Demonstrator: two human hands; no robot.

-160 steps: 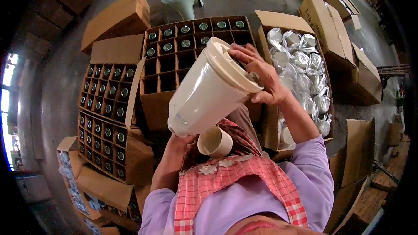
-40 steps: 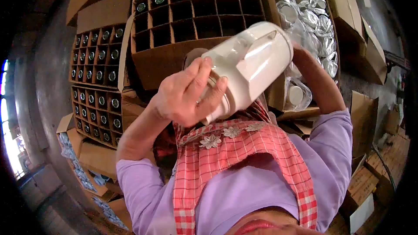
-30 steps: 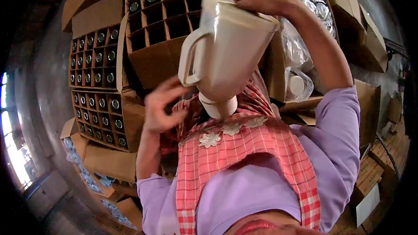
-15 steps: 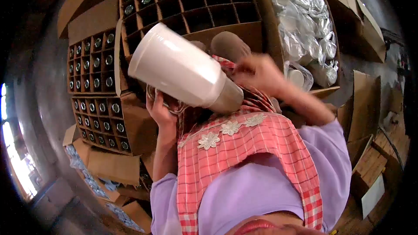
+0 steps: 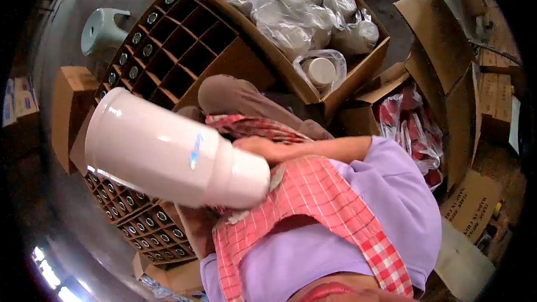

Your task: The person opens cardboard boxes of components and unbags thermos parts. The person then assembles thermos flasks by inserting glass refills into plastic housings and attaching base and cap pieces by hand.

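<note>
A large white flask casing [image 5: 151, 145] with a narrower neck end and a small blue mark lies slantwise above my lap, its wide end to the upper left. My right hand [image 5: 260, 147] is behind its shoulder, close to the neck; the casing hides the fingers, so I cannot tell what they hold. My left forearm [image 5: 196, 226] rises below the casing, and the casing covers the left hand. A red checked apron [image 5: 302, 190] lies beneath the neck end.
Ahead stands a divided carton [image 5: 224, 59] with several shiny round tops in its cells. Right of it, an open carton [image 5: 351, 83] holds plastic-wrapped pale vessels. Red wrapped items [image 5: 411, 120] fill another box. A pale stool [image 5: 103, 31] stands at the upper left; more divided cartons [image 5: 151, 226] sit lower left.
My view has turned, so the cartons appear shifted. The casing now shows farther left, with its blue mark visible. My right hand has come in behind its neck; my left hand has become hidden.
</note>
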